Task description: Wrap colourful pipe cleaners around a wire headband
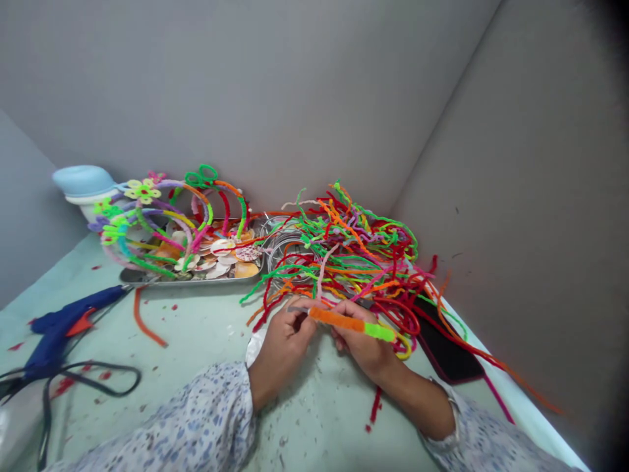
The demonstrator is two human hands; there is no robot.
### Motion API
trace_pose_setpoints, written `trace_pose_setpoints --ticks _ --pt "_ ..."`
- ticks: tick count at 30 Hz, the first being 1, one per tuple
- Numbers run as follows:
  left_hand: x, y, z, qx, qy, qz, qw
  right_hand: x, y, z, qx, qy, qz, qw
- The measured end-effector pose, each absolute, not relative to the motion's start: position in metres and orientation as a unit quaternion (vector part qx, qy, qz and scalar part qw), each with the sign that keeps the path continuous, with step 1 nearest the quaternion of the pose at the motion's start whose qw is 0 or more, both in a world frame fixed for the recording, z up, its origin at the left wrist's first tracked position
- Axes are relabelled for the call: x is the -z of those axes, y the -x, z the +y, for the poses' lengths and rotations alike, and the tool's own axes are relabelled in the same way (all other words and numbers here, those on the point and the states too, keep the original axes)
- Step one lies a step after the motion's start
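Observation:
Between my two hands is a headband (339,319) wrapped in orange and bright green pipe cleaner, with a yellow part curving down at its right end. The fingers of my left hand (285,337) pinch its left end, where a bare grey tip shows. Closed around the middle from beneath, my right hand (361,344) grips the wrapped band. Just beyond my fingers lies a tangled pile of colourful pipe cleaners (358,242). A pale pink pipe cleaner (323,272) stands up near my left fingertips.
Left of the pile, a metal tray (216,283) bears shells and several finished headbands (199,196). A blue glue gun (69,321) with a looped cord lies at the left. Wire coils (285,255) sit behind my hands; a dark phone-like slab (449,354) lies right.

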State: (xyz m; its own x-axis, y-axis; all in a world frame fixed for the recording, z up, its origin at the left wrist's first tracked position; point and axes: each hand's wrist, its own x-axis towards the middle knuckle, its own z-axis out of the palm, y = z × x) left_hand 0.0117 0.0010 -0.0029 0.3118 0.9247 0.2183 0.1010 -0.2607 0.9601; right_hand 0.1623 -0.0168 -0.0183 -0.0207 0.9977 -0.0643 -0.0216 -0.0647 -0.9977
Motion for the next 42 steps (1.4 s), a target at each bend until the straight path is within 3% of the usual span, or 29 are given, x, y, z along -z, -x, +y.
trace_pose_setpoints --ticks 9,20,32,42 --pt "0.007 -0.014 -0.003 -0.449 -0.699 0.402 0.385 0.02 -0.163 -0.02 -0.457 0.526 -0.512 0.501" --pt "0.004 -0.014 -0.003 -0.459 -0.722 0.407 0.32 0.005 -0.162 -0.031 -0.256 0.554 -0.638 0.47" --pt "-0.006 -0.011 -0.004 -0.447 -0.692 0.442 0.354 0.01 -0.164 -0.031 -0.225 0.537 -0.656 0.48" --pt "-0.006 -0.009 -0.006 -0.424 -0.725 0.44 0.318 0.01 -0.164 -0.03 -0.174 0.531 -0.681 0.473"
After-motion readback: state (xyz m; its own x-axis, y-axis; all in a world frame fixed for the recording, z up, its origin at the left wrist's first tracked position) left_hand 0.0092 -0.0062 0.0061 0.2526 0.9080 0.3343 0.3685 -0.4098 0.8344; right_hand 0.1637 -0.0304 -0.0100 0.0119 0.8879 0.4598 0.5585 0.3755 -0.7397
